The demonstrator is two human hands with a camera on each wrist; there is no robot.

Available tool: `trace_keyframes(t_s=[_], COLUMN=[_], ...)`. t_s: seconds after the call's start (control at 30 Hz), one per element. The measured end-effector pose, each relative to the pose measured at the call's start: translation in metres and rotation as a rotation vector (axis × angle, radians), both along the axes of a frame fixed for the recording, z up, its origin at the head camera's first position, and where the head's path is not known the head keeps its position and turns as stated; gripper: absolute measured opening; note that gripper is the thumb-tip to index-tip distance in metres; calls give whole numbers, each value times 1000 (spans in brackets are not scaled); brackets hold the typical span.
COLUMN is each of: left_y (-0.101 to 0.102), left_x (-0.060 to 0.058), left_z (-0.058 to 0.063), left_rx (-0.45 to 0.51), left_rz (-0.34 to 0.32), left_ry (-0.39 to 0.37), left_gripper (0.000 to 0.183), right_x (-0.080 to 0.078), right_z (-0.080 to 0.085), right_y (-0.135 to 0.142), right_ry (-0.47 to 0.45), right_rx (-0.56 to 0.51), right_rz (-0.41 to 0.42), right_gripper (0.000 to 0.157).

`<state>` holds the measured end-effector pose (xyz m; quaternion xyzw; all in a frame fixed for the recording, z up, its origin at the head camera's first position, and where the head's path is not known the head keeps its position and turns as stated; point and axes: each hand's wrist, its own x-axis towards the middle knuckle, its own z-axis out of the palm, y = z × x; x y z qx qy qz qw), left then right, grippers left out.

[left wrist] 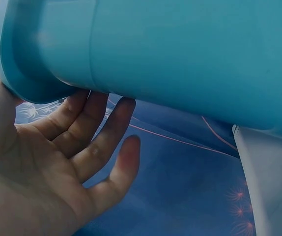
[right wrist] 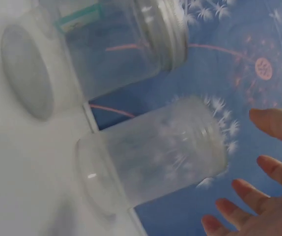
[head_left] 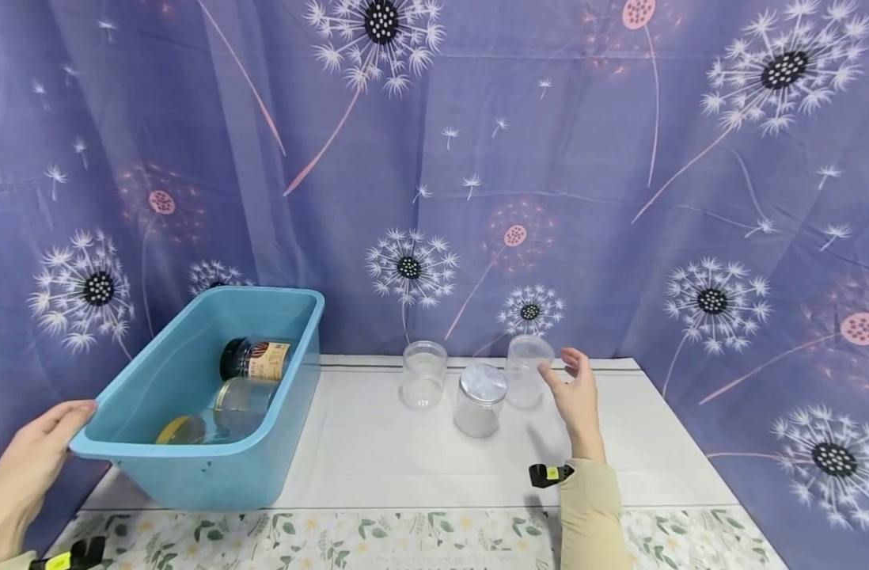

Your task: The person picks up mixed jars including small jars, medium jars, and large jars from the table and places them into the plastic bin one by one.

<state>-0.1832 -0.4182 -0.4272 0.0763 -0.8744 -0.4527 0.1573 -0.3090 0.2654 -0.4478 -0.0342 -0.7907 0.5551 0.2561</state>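
Note:
My left hand (head_left: pixel 39 443) grips the near left corner of a blue plastic tub (head_left: pixel 302 396). In the left wrist view, the fingers (left wrist: pixel 101 142) curl beneath its rim against the outer wall. Inside the tub lie a dark-lidded jar (head_left: pixel 267 359) with a label, a clear jar (head_left: pixel 244 404) and a yellow-lidded jar (head_left: pixel 181 430). My right hand (head_left: pixel 573 396) is spread beside a clear jar (head_left: pixel 525 376) at the right. The right wrist view shows a gap between the fingers and that clear jar (right wrist: pixel 155 152).
A silver-lidded clear jar (head_left: pixel 480 404) stands in front, and another clear jar (head_left: pixel 424 376) stands to its left. All three stand on a white tabletop (head_left: pixel 377 467) with a floral front strip (head_left: pixel 377 538). A purple dandelion curtain (head_left: pixel 477 158) hangs behind and at both sides.

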Motion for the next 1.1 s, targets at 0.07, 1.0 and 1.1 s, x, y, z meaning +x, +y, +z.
trace_keyframes(t_s=[0.07, 1.0, 1.1], left_y=[0, 2, -12], left_x=[0, 1, -8], left_z=[0, 1, -11], left_rx=[11, 53, 41], left_rz=[-1, 11, 8], left_ry=[3, -3, -12], left_gripper=[48, 58, 54], right_x=[-3, -36, -38], right_z=[-5, -48, -51], right_y=[2, -10, -11], right_ry=[7, -140, -125], right_rx=[-40, -159, -179], right_rz=[22, 138, 149], right_gripper=[59, 99, 100])
